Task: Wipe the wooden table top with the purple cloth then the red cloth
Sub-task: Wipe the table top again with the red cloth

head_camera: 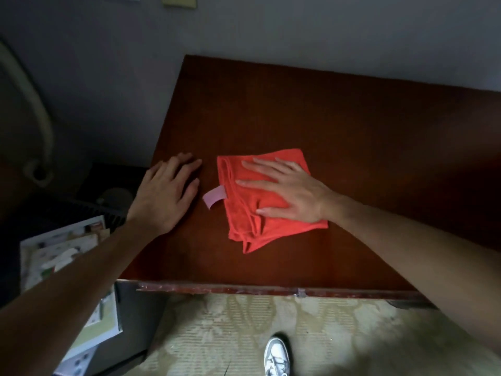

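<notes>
While right hand [287, 191] presses red cloth [244, 213] flat — left hand [165, 194] rests open.

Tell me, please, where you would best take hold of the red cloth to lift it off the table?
Pinch the red cloth at its bunched near corner, coming from the near table edge: the layered folds there stand up for fingers, while the right hand presses the middle flat.
</notes>
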